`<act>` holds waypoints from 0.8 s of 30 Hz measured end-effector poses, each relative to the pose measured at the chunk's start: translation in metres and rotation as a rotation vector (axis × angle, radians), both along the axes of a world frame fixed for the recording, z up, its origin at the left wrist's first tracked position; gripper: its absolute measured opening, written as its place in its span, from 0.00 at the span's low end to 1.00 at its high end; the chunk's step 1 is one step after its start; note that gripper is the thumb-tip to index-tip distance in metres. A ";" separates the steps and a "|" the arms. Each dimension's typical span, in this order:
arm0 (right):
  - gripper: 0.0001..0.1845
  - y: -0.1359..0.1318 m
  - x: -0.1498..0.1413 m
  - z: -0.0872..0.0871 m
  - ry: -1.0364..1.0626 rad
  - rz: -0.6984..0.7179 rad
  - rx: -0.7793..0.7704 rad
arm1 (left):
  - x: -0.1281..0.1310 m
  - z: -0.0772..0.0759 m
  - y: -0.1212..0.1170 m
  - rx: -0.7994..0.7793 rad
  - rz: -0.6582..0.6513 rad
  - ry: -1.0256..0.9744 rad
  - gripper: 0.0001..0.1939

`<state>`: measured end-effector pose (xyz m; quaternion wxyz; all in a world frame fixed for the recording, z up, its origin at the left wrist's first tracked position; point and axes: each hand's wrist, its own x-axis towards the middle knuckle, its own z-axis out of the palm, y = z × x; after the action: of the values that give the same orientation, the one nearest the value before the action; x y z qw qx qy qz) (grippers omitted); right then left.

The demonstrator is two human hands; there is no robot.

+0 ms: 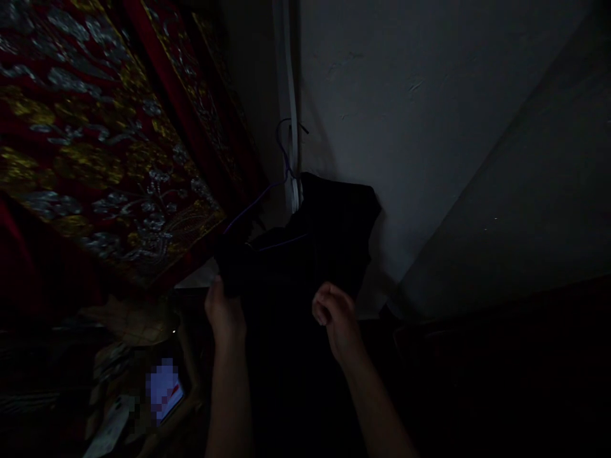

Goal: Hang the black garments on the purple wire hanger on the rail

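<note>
A black garment (334, 235) hangs on a thin purple wire hanger (258, 200), whose hook is up by a pale vertical strip on the wall. The garment is so dark that its exact kind does not show. My left hand (225, 315) is closed at the garment's left edge, just below the hanger's low end, with the cloth in its grip. On the garment's right side, my right hand (335, 312) has its fingers curled in against the cloth. Whether a fold is pinched in them is hard to see in the dim light.
Red cloth panels (95, 146) with gold and silver decoration hang at the upper left. The pale strip (289, 76) runs up the grey wall (405, 95). A lit screen (165, 388) and a light-coloured flat object (111, 427) lie at the lower left.
</note>
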<state>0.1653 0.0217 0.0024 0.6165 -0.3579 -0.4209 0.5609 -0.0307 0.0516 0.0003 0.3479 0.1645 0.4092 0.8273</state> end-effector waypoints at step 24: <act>0.12 -0.006 0.020 0.031 -0.375 0.220 0.125 | 0.075 0.047 -0.039 0.196 -0.459 0.897 0.16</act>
<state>0.1852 0.0161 0.0337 0.4836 -0.3691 -0.5985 0.5213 0.0446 0.0126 0.0470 0.2938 0.6207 0.3923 0.6120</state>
